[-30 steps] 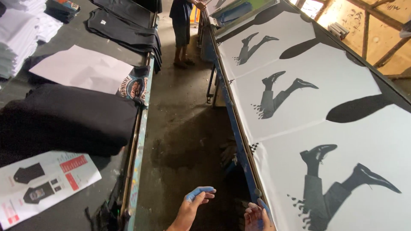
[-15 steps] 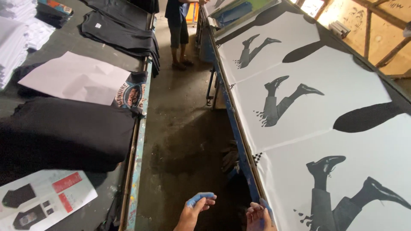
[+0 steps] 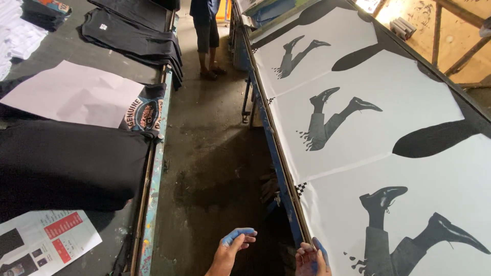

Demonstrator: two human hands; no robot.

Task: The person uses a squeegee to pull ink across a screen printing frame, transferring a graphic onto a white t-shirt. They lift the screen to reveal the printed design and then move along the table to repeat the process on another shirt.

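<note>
My left hand hangs over the aisle floor at the bottom of the view, fingers loosely curved and stained blue, holding nothing. My right hand, also smeared blue, rests against the metal edge of the long printing table on my right; the frame's lower edge cuts it off. White shirts lie flat along that table, each printed with a black pair of legs in shoes: the nearest print, a middle print and a far print.
A second long table on the left carries black shirts, a white sheet, a printed paper sheet and more folded black shirts. Another person stands far down the concrete aisle.
The view has advanced along the aisle, so the prints and the left table slid down the frame. Both hands stay low, the left drifting slightly right.
</note>
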